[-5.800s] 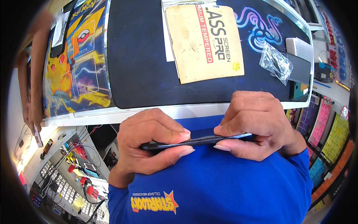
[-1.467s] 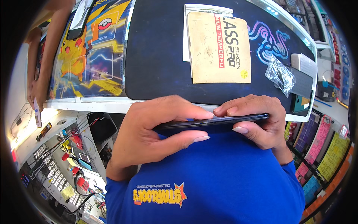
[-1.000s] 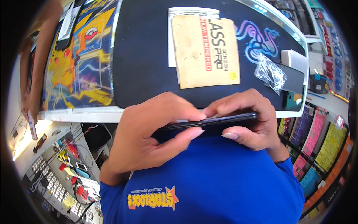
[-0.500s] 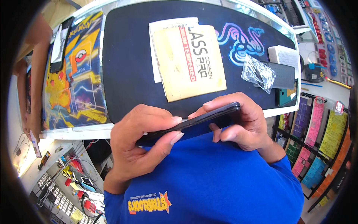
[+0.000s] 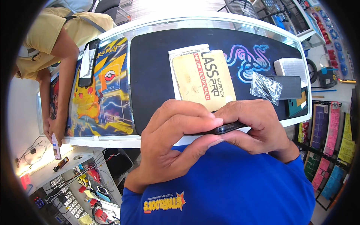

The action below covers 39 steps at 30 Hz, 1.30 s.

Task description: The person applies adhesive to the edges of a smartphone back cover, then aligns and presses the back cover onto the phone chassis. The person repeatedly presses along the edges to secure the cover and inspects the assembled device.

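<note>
Both of my hands grip a thin black phone (image 5: 221, 129), held edge-on close to my chest over my blue shirt. My left hand (image 5: 172, 138) wraps its left end, thumb underneath and fingers on top. My right hand (image 5: 255, 125) covers its right end, fingers curled over the top. Just beyond the hands, on a black desk mat (image 5: 153, 71), lies a tan cardboard screen-protector package (image 5: 198, 80) on a white sheet. A crumpled clear plastic bag (image 5: 265, 88) lies to its right.
A colourful cartoon mat (image 5: 101, 101) covers the counter's left part, with a phone (image 5: 88, 63) lying on it. Another person in a yellow shirt (image 5: 48, 33) stands at the left, arm hanging down. A white box (image 5: 292, 67) and a dark flat case sit at right; accessory racks line the right wall.
The phone, tilted up at the right half a second ago, is level again and closer to the counter edge. My view has shifted, so the counter sits more centred.
</note>
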Available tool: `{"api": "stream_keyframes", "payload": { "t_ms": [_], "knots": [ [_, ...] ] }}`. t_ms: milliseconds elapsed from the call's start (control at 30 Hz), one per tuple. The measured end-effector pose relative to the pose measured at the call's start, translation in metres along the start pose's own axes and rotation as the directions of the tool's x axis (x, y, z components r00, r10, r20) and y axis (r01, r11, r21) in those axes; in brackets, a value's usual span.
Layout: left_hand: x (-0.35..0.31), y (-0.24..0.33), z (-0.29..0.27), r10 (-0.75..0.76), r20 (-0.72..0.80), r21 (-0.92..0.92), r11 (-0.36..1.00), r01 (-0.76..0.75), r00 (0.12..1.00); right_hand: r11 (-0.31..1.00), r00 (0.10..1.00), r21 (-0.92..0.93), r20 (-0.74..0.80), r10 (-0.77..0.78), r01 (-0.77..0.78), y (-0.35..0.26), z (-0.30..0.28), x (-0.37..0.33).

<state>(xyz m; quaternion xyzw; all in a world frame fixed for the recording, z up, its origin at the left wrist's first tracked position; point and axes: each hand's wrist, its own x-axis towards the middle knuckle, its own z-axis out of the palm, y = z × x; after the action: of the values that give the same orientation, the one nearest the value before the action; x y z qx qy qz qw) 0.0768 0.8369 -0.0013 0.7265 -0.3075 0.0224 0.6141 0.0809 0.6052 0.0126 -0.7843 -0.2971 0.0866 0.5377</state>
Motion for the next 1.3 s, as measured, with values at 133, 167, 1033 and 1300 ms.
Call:
{"api": "stream_keyframes", "payload": {
  "t_ms": [133,167,1033,1300],
  "knots": [
    [-0.001,0.004,0.005,-0.06,-0.039,-0.042,0.997,0.059,0.997,1.0,1.0,0.002,0.027,-0.014,0.014,-0.002,-0.002,0.002],
    [-0.004,0.002,0.007,-0.044,-0.055,-0.053,0.998,0.041,0.997,1.0,0.999,0.014,0.038,-0.02,0.019,-0.003,-0.001,0.002],
    [-0.011,-0.007,-0.007,-0.018,-0.217,0.003,1.0,0.019,0.976,0.999,0.999,0.004,-0.001,0.054,-0.054,-0.007,0.012,0.022],
    [-0.015,-0.003,-0.003,-0.101,-0.222,-0.061,0.994,0.089,0.97,0.995,0.999,0.097,-0.051,0.015,-0.01,0.002,0.014,0.02]
  ]
}}
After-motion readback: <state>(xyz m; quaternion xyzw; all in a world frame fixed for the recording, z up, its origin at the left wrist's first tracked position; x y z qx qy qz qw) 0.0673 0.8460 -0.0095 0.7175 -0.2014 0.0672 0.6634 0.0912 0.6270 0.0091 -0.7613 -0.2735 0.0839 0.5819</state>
